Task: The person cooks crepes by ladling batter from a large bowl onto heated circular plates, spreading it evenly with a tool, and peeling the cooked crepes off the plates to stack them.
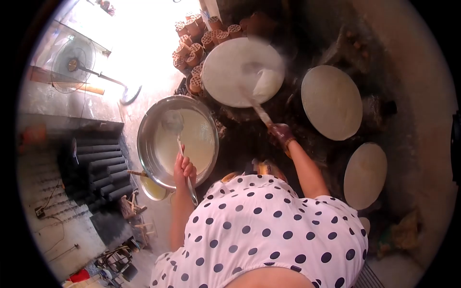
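My left hand (184, 168) is closed round the handle of a metal ladle (174, 124), whose bowl is over the wide steel basin (143, 153) of pale, creamy batter (200, 139). Whether the ladle's bowl touches the batter I cannot tell. In a dark glove, my right hand (281, 134) grips a flat, light-coloured spatula (261, 114). Its far end reaches over a large round griddle (223, 72) with a whitish surface and is blurred there. A white folded sheet (269, 82) lies at the griddle's right side, beside the spatula.
Two more round pale griddles (331, 103) (366, 175) stand to the right. Perforated clay-coloured cylinders (192, 53) are piled behind the first griddle. Dark cylinders (103, 168) are stacked at left, below a standing fan (73, 64). A small yellowish bowl (152, 190) sits by the basin.
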Motion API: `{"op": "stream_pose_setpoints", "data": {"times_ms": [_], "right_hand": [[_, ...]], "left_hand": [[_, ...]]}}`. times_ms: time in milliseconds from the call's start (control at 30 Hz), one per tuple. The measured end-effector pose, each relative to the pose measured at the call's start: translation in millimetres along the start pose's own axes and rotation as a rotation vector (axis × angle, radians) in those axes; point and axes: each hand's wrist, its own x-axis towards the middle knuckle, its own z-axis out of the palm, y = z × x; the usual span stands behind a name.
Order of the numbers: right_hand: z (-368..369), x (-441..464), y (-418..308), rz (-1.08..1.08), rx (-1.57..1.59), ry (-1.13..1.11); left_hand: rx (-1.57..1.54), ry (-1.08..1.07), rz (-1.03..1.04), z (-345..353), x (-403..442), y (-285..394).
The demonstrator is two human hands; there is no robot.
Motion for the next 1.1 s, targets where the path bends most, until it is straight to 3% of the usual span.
{"op": "stream_pose_setpoints", "data": {"times_ms": [67, 133, 200, 300, 367, 400, 467, 500, 567, 600, 667, 733, 800, 867, 900, 933, 1000, 1033, 1100], "right_hand": [[-49, 30, 20, -0.007, 0.162, 0.095], [-80, 58, -7, 0.133, 0.106, 0.101], [-81, 81, -50, -0.071, -0.285, 0.352], [-71, 102, -82, -0.108, -0.421, 0.319], [-58, 108, -72, -0.547, -0.355, 0.151], [-51, 85, -71, -0.849, -0.699, 0.358], [-34, 48, -61, -0.822, -0.538, 0.747], [-23, 39, -55, -0.705, -0.449, 0.823], [8, 31, -55, -0.325, -0.49, 0.697], [20, 33, -56, -0.305, -0.52, 0.607], [21, 99, -21, -0.691, -0.311, 0.318], [2, 57, -56, -0.601, -0.406, 0.388], [-13, 49, -68, -0.528, -0.509, 0.456], [-15, 57, -34, -0.27, -0.164, 0.531], [-7, 28, -53, -0.169, -0.516, 0.517], [-10, 43, -45, -0.171, -0.515, 0.517], [-19, 84, -31, -0.563, -0.277, 0.321], [-24, 90, -35, -0.47, -0.398, 0.495], [-29, 106, -34, -0.487, -0.388, 0.508]], "left_hand": [[-0.006, 0.02, 0.013, 18, -1, -6], [0.018, 0.055, 0.027, 31, 3, -12], [0.004, 0.047, 0.024, 38, 9, -17], [-0.009, -0.049, 0.001, 39, 12, -20], [0.114, -0.01, -0.005, 47, 11, -20], [0.113, -0.016, 0.004, 49, 12, -19], [0.168, 0.01, 0.018, 48, 10, -20], [0.203, 0.031, 0.035, 55, 6, -21], [0.3, 0.018, 0.018, 58, 6, -23], [0.396, 0.013, -0.012, 59, 2, -23], [0.502, 0.062, -0.054, 67, -6, -19], [0.491, -0.198, -0.043, 72, -11, -13], [0.471, -0.2, -0.014, 86, -16, -9], [0.386, -0.184, 0.051, 89, -17, -9], [0.333, -0.158, 0.013, 86, -9, -13], [0.333, -0.159, 0.014, 80, 3, -16], [0.389, -0.101, -0.171, 65, 27, -21], [0.428, -0.121, -0.214, 64, 36, -24], [0.453, -0.109, -0.282, 65, 57, -28]]}}
